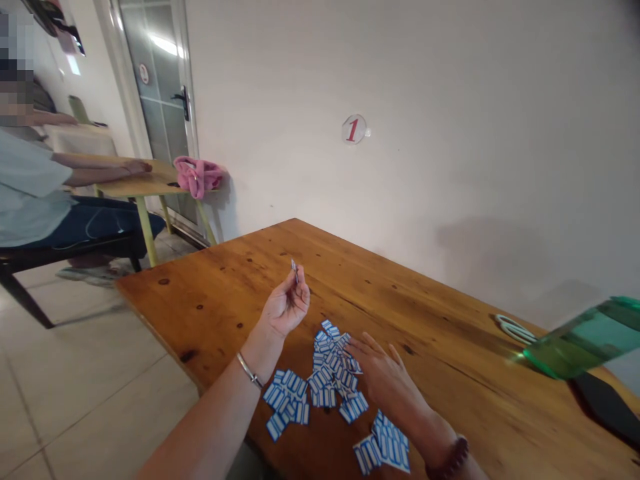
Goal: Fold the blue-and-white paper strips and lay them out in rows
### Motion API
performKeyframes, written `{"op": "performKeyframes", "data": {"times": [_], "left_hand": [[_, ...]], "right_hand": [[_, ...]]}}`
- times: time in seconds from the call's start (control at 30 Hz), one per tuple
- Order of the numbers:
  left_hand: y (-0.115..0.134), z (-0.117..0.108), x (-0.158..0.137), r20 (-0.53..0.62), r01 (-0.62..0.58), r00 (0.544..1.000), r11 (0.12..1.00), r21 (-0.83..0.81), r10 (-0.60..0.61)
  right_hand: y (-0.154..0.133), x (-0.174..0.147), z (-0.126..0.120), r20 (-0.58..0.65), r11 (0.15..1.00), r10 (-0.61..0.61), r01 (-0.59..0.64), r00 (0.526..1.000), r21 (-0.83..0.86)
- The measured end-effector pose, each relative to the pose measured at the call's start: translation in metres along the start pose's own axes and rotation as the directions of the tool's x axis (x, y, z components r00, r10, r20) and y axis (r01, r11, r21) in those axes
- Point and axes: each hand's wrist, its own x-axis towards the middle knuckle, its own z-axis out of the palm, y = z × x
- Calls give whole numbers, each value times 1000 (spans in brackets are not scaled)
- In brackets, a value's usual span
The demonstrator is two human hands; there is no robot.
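Observation:
My left hand [287,308] is raised above the wooden table, its thumb and fingers pinched on a small thin card [294,268] seen nearly edge-on. A silver bangle circles that wrist. My right hand [383,373] has its fingers stretched out, the tips at the right side of a loose heap of small white cards with blue-bordered boxes [330,363]. To the left of this heap lies a second cluster of the same cards [287,399]. Another group of cards [383,445] sits nearer to me, beside my right forearm, which wears a dark beaded bracelet.
The wooden table [240,283] meets a white wall. At right are a green see-through bottle [585,340], a coiled white cable [515,329] and a dark flat object [603,407]. A seated person [35,183] is at another table [125,179] with a pink cloth [200,175].

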Motion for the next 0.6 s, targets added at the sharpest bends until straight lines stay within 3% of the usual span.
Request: {"op": "performKeyframes", "data": {"times": [0.4, 0.53, 0.6], "left_hand": [[-6, 2, -3, 8, 33, 999, 999, 33, -34], [-5, 1, -2, 13, 36, 999, 999, 26, -36], [-4, 1, -1, -2, 42, 999, 999, 28, -42]], "right_hand": [[12, -27, 13, -72, 999, 38, -40, 997, -19], [-11, -40, 9, -80, 999, 51, -52, 996, -11], [-33, -45, 9, -7, 997, -56, 57, 998, 47]]}}
